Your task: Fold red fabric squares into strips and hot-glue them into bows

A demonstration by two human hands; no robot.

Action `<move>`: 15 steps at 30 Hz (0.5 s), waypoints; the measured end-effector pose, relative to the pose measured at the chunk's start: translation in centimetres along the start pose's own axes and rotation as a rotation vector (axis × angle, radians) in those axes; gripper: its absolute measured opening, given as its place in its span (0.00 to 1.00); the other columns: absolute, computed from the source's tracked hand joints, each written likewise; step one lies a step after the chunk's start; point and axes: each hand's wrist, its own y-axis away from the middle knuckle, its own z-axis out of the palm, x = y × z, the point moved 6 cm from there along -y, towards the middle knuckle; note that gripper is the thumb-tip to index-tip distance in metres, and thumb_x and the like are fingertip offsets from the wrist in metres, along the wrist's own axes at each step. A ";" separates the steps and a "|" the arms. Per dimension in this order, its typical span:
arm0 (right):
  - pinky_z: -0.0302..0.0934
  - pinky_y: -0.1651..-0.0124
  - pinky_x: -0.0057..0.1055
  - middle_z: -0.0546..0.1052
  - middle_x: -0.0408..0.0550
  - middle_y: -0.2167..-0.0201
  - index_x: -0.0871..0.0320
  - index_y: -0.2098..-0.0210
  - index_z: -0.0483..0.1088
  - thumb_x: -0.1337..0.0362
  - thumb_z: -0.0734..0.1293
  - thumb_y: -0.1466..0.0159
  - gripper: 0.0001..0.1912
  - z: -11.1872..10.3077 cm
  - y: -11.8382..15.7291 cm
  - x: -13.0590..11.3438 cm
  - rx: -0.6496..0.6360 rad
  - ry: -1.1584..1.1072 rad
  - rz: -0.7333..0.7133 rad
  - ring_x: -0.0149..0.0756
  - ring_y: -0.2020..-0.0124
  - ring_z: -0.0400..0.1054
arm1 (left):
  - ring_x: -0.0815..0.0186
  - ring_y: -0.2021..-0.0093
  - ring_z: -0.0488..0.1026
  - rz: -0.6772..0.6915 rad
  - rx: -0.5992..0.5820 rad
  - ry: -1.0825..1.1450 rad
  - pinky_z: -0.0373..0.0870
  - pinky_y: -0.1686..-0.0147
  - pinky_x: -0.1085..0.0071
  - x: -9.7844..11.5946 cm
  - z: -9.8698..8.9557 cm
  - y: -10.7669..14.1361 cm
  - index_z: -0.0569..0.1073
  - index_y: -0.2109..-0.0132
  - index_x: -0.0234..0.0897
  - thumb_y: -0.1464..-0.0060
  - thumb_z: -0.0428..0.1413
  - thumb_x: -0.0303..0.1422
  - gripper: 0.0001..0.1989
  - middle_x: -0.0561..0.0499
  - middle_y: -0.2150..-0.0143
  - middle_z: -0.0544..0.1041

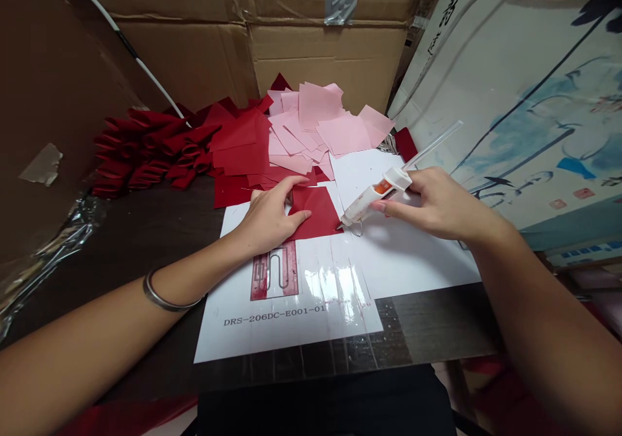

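My right hand [440, 204] grips a white hot glue gun [362, 204], with a clear glue stick [437, 143] poking out of its back end. The gun's nozzle touches or nearly touches the right lower corner of a red fabric square [318, 214]. On the left side of that square, my left hand [271, 219] holds it, thumb on top and forefinger along its far edge; the other fingers are mostly hidden. Beneath lies a white printed sheet [233, 342] under clear film, marked with a code and a red-and-grey picture.
Behind the hands lie loose red squares [240, 141] and a heap of pink squares [328, 115]. Folded red pieces [150, 144] are bunched at the left. Cardboard [321, 54] walls the back, and a painted white panel [544, 99] stands at the right. A white cable [155, 83] hangs down.
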 end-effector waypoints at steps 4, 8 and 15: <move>0.46 0.74 0.33 0.63 0.41 0.81 0.56 0.68 0.74 0.47 0.64 0.37 0.18 0.1 0.0 0.0 -0.005 -0.004 -0.005 0.30 0.79 0.53 | 0.59 0.64 0.68 0.000 0.001 -0.002 0.61 0.52 0.59 0.0 0.0 0.0 0.66 0.41 0.43 0.45 0.59 0.36 0.25 0.53 0.69 0.73; 0.45 0.75 0.32 0.62 0.39 0.82 0.56 0.66 0.74 0.47 0.64 0.36 0.19 0.1 0.1 -0.1 0.004 0.018 -0.007 0.29 0.80 0.51 | 0.60 0.65 0.68 0.000 0.001 -0.004 0.61 0.52 0.59 0.0 0.1 0.0 0.67 0.41 0.43 0.45 0.59 0.36 0.25 0.53 0.69 0.74; 0.47 0.73 0.33 0.65 0.41 0.81 0.55 0.67 0.72 0.47 0.63 0.36 0.18 0.2 -0.1 -0.2 -0.013 0.035 0.007 0.32 0.78 0.57 | 0.59 0.63 0.68 0.005 0.003 -0.002 0.60 0.52 0.59 0.0 0.0 0.0 0.67 0.41 0.43 0.46 0.59 0.36 0.25 0.52 0.66 0.75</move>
